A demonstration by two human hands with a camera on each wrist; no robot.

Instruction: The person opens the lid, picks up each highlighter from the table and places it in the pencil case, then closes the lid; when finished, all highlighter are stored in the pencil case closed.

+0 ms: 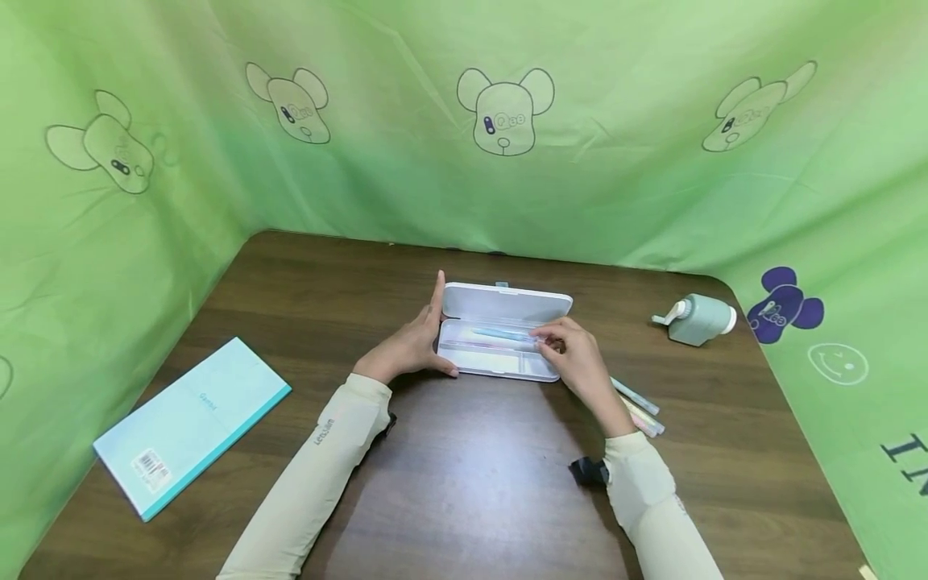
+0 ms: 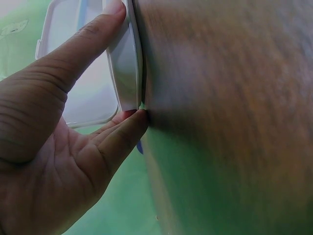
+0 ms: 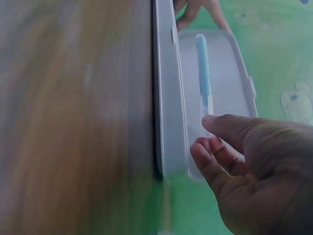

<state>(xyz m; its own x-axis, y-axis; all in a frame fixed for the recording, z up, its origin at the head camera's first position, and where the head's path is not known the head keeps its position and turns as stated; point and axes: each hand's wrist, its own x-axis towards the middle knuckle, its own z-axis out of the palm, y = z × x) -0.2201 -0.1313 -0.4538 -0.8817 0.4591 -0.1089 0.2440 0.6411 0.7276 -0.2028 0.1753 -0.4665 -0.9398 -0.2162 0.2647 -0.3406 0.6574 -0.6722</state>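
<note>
An open white pencil case [image 1: 471, 360] lies in the middle of the table, its lid [image 1: 507, 303] tipped up at the back. My left hand [image 1: 409, 342] holds the left end of the case. In the left wrist view the thumb [image 2: 80, 46] lies along the front rim and the fingertips meet the end wall close to the tabletop. My right hand [image 1: 576, 358] pinches one end of a light blue pen [image 3: 203, 68] between thumb and fingers. The pen lies lengthwise over the case's rear part, its other end pointing left.
Several pale pens [image 1: 636, 395] lie beside my right forearm. Further right is a small grey-green container [image 1: 702, 320] with white ends. A light blue notebook [image 1: 192, 427] lies at the left. Green printed cloth [image 1: 406, 185] encloses the table's back and sides.
</note>
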